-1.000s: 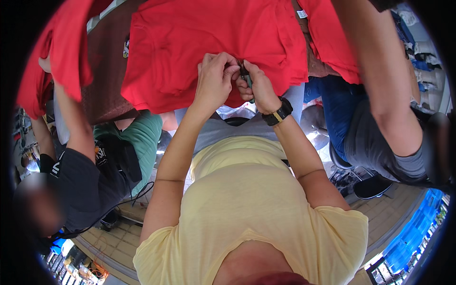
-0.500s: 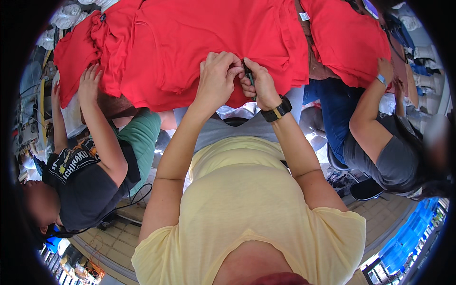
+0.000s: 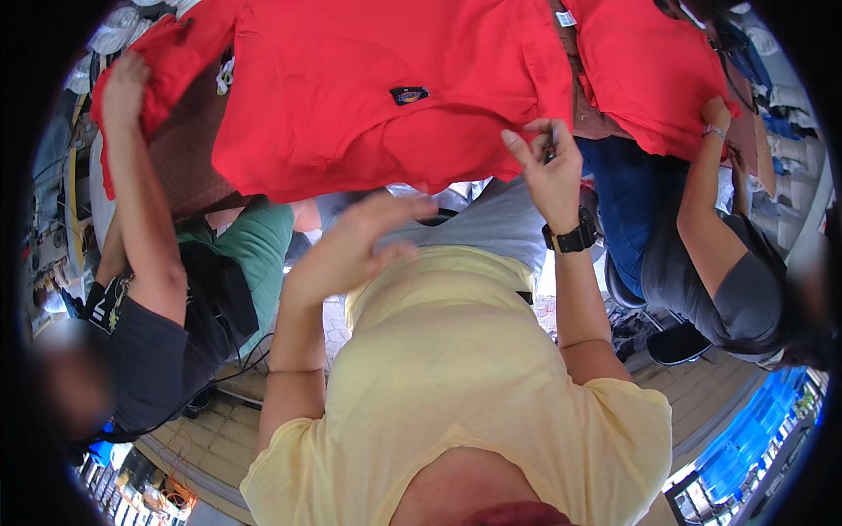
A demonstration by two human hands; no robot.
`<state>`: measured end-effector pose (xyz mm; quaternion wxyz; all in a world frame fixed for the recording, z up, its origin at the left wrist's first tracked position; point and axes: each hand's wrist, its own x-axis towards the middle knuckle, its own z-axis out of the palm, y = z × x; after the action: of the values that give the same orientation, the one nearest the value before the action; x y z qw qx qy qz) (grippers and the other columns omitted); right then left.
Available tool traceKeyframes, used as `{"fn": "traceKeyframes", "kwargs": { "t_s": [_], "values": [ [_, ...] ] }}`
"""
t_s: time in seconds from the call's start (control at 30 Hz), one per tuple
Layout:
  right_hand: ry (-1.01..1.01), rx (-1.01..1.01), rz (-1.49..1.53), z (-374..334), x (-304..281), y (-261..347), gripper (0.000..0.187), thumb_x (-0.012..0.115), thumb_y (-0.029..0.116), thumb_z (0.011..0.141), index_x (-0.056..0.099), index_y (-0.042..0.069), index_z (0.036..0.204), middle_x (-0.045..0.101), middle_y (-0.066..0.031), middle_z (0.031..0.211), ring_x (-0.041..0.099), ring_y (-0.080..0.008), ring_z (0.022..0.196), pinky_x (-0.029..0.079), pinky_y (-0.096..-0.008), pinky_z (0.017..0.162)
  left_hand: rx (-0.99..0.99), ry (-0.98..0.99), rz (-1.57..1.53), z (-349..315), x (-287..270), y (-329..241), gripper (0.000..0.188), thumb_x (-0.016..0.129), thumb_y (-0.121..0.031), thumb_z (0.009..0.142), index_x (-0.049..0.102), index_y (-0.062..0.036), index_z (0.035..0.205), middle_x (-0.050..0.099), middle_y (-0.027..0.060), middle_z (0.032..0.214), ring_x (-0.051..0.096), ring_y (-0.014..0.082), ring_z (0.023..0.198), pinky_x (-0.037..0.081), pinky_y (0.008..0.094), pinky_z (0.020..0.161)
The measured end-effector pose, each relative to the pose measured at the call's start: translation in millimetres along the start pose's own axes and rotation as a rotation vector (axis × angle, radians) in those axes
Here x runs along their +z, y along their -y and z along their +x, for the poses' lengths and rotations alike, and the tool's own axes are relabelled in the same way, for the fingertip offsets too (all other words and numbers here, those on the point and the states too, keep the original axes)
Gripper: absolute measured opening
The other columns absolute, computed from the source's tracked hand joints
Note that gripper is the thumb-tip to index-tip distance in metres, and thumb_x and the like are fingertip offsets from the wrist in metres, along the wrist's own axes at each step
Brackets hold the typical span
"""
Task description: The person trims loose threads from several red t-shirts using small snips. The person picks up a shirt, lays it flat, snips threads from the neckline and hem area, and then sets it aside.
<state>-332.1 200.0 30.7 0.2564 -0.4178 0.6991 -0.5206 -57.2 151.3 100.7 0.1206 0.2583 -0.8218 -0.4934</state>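
A red garment, looking like a shirt, is spread in front of me, its near edge hanging over the table's edge. A small dark label shows on its upper middle. My left hand, blurred by motion, is above my lap, just short of the garment's near edge. Its fingers are stretched and apart, with nothing seen in them. At the garment's near right corner is my right hand, fingers curled round a small dark hand tool. Most of that tool is hidden, so its kind is unclear. The thumb points up and away.
To my left, a person's hand grips another red piece on the brown table. On the right, a second person's hand rests at a red garment with a white tag. Both sit close beside me.
My hands, together at the garment's near edge before, have parted: the left came back toward my lap, the right moved right with the tool. The garment lies flatter, its label showing. The left person's hand moved farther away.
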Motion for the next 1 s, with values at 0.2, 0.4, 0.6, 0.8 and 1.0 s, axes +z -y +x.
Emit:
{"fn": "traceKeyframes", "kwargs": {
  "t_s": [0.2,0.4,0.6,0.8,1.0],
  "values": [
    [-0.068,-0.158,-0.236,22,6,-1,0.023,0.08,0.012,0.078,0.066,0.003,0.094,0.045,-0.001,0.058,0.042,-0.01,0.051,0.037,-0.0289,0.051,-0.109,-0.643,0.539,34,-28,26,0.047,0.079,-0.008,0.078,0.06,-0.003,0.121,0.059,0.014,0.124,0.054,0.0339,0.118,0.045,0.0411,0.101],
    [-0.172,-0.261,-0.253,17,4,20,0.027,0.08,0.012,0.08,0.063,0.003,0.1,0.041,-0.0004,0.058,0.042,-0.0093,0.053,0.036,-0.0297,0.05,-0.115,-0.628,0.494,11,-23,36,0.056,0.083,-0.008,0.073,0.058,-0.0047,0.123,0.055,0.0129,0.126,0.051,0.0334,0.115,0.043,0.043,0.1],
    [0.522,0.097,0.247,-30,98,35,0.021,0.068,0.018,0.092,0.069,-0.002,0.098,0.058,-0.0007,0.061,0.052,-0.0081,0.055,0.042,-0.0294,0.054,-0.111,-0.675,0.531,5,-9,47,0.047,0.081,-0.009,0.074,0.063,-0.0054,0.118,0.057,0.0121,0.12,0.052,0.0319,0.112,0.044,0.0413,0.097],
    [0.519,0.38,0.509,-28,118,39,0.019,0.063,0.016,0.095,0.069,-0.001,0.101,0.059,-0.001,0.063,0.051,-0.0078,0.052,0.039,-0.0254,0.046,0.005,-0.718,0.626,23,1,53,0.033,0.076,-0.007,0.077,0.068,-0.0063,0.109,0.061,0.0095,0.107,0.055,0.0297,0.102,0.047,0.0389,0.088],
    [0.472,0.645,0.755,-22,103,35,0.017,0.065,0.018,0.096,0.068,0.001,0.097,0.059,-0.002,0.066,0.047,-0.0069,0.047,0.037,-0.0235,0.039,-0.004,-0.723,0.579,37,2,59,0.014,0.074,-0.006,0.079,0.072,-0.0037,0.093,0.064,0.0057,0.087,0.061,0.0253,0.083,0.051,0.0375,0.072]
  ]
}}
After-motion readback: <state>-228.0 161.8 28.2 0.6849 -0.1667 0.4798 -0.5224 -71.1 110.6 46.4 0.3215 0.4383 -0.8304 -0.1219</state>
